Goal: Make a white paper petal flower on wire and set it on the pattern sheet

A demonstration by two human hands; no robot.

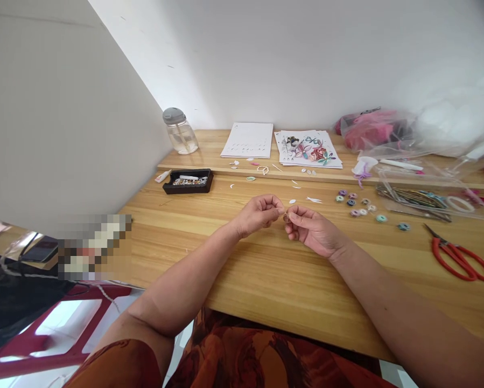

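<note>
Fingertips nearly touching, my two hands meet above the middle of the wooden table (pixel 242 280). My left hand (pixel 261 213) is closed in a pinch on something too small to make out. A thin, pale piece shows between thumb and fingers of my right hand (pixel 310 229), also pinched; its kind is unclear. Just beyond the fingers lie a small white oval piece (pixel 292 201) and some pointed white slivers (pixel 314 200). To the right of my right hand are several small thread bobbins (pixel 351 202) in purple, green, white and blue.
Red-handled scissors (pixel 462 258) lie at right, near a clear plastic box (pixel 468 202) with thin metal tools. A black tray of beads (pixel 188 181) and a water bottle (pixel 180 132) stand at left. Papers (pixel 247 140) and a flower-pattern sheet (pixel 308 148) lie on the back ledge.
</note>
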